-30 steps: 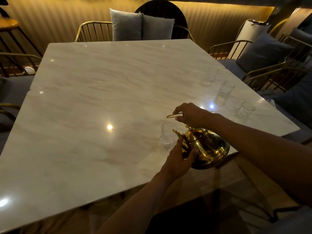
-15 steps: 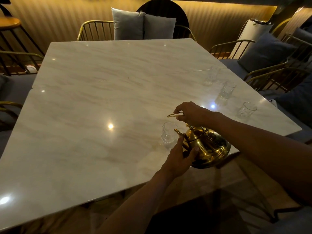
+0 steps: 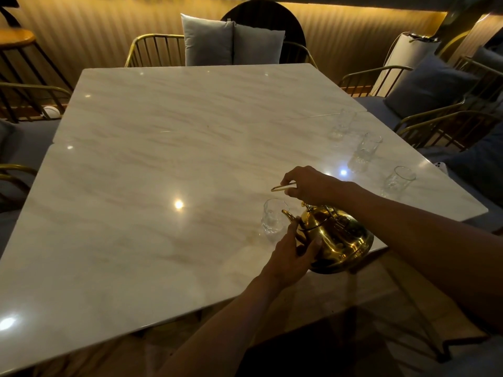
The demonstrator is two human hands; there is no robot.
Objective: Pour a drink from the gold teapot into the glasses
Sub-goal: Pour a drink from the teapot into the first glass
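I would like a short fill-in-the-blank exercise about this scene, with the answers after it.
1. The right hand grips the thin gold ____ of the shiny gold teapot.
2. The teapot's spout points at the ____ clear glass.
3. The left hand steadies the teapot's ____.
4. Along the white marble table's right edge stand ____ more clear glasses.

Answers: handle; nearest; body; three

Right hand [image 3: 309, 185] fingers curled around a handle, left hand [image 3: 290, 253] fingers cupped against the pot's side.
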